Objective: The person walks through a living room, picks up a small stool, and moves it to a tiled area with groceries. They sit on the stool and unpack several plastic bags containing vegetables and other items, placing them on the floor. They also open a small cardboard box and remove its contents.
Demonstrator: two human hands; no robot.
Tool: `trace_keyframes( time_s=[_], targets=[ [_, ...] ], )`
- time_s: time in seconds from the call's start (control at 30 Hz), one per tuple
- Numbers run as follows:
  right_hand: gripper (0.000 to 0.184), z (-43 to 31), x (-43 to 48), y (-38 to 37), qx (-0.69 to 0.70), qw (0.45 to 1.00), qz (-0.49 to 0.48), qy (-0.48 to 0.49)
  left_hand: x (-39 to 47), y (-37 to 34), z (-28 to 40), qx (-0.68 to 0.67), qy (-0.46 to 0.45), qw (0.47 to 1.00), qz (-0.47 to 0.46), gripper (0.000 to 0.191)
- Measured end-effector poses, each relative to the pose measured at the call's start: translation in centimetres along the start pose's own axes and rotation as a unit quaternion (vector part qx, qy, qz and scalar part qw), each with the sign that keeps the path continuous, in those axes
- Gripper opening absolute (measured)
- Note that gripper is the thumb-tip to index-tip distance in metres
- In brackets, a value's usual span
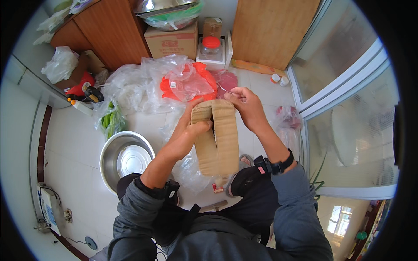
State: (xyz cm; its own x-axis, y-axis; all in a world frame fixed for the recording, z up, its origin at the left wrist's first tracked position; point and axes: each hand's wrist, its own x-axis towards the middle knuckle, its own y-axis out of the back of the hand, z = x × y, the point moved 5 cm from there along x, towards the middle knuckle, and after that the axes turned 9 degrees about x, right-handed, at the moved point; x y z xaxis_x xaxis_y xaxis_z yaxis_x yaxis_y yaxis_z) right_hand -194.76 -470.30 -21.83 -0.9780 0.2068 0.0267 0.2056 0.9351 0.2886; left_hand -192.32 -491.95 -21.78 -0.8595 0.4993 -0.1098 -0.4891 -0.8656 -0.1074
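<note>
My left hand [184, 137] grips a folded piece of brown corrugated cardboard [226, 140], its thumb resting at the slit down the middle. The cardboard is held above the floor in front of me, and a dark gap shows in the slit. By its upper right corner, my right hand [245, 104] pinches a thin, shiny strip-like thing [223, 87]; what exactly it is cannot be told. Beyond both hands a red plastic bag [207, 76] lies on the floor under clear plastic.
A large metal basin [109, 163] stands at left, near bagged green vegetables [112, 120]. Clear plastic sheeting [127, 84] spreads across the floor. Behind are a cardboard box [173, 42] and a red-lidded jar [211, 47]. Glass sliding doors [346, 111] run along the right.
</note>
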Motion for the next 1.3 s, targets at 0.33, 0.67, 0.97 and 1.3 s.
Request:
trace_keyframes(
  time_s=[0.33, 0.67, 0.97, 1.3],
  targets=[
    [0.079, -5.5, -7.1, -4.0, -0.187, 0.961, -0.015, 0.201, -0.1, 0.2, 0.2, 0.359, -0.104, 0.892, 0.253, 0.082],
    [0.055, -5.5, -7.1, -4.2, -0.268, 0.906, 0.069, 0.322, -0.9, -0.4, 1.0, 0.401, -0.132, 0.869, 0.259, 0.085],
    [0.039, -5.1, -6.3, -3.7, -0.249, 0.921, 0.048, 0.294, -1.2, 0.1, 0.8, 0.431, -0.138, 0.852, 0.263, 0.09],
    [0.033, -4.3, -5.3, -2.4, -0.12, 0.965, -0.069, 0.223, -0.4, 1.6, -0.7, 0.335, -0.098, 0.911, 0.221, 0.082]
  ],
)
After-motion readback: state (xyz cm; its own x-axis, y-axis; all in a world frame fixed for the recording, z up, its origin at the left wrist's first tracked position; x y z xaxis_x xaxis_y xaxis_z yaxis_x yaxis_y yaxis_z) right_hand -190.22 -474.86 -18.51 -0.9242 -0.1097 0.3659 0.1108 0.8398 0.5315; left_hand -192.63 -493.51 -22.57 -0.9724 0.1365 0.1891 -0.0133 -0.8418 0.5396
